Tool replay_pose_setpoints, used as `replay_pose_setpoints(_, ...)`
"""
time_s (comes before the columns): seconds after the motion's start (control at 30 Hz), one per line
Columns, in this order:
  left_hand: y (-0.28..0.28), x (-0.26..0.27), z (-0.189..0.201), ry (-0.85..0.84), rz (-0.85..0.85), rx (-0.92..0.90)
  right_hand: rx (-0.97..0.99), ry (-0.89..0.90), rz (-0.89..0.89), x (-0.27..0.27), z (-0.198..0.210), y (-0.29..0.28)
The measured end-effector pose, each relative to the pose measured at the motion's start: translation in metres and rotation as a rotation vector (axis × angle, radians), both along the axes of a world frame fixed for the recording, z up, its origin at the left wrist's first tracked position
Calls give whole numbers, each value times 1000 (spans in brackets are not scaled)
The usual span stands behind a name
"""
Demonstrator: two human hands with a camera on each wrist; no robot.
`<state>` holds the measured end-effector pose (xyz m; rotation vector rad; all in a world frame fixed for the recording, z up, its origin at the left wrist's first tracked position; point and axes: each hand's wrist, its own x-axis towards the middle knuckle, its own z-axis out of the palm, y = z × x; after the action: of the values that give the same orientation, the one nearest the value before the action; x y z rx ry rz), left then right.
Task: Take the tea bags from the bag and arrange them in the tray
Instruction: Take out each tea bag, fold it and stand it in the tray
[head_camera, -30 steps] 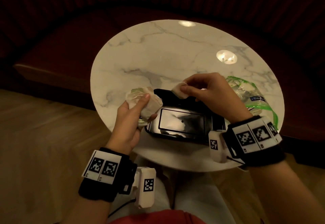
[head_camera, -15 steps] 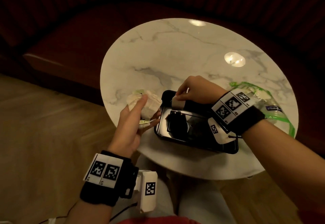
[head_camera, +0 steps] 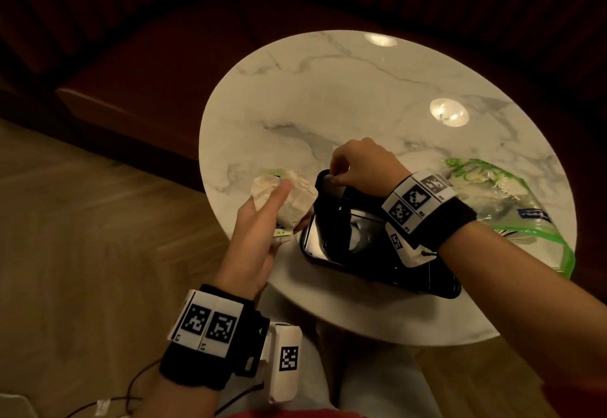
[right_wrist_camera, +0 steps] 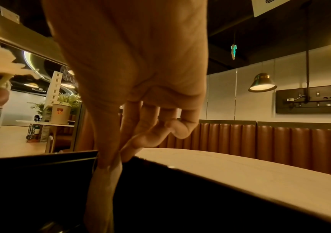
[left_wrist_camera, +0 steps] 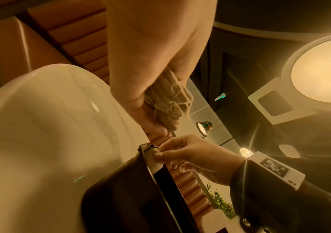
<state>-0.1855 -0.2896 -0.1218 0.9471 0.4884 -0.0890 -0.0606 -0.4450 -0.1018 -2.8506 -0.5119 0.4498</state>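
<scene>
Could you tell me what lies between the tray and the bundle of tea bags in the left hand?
Nothing lies between: in the head view the bundle of tea bags in the left hand hangs just beside the tray, over bare table.

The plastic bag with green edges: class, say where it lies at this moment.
In the head view the plastic bag lies on the right side of the marble table, just beyond the right hand's wrist and right of the black tray.
</scene>
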Motion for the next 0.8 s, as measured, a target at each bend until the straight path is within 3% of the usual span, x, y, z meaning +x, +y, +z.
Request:
replay_pose_setpoints(0.43,0,-1,1,-4,28,-11,42,-76,-70,-6,-2,-5)
replay_pose_setpoints(0.7,-3,-1,5,-62,66,20,451,2,-42,-51,37,4)
replay_pose_setpoints(0.8,-6,-1,8,-75,62,26,515,48,-16,-69,39,8)
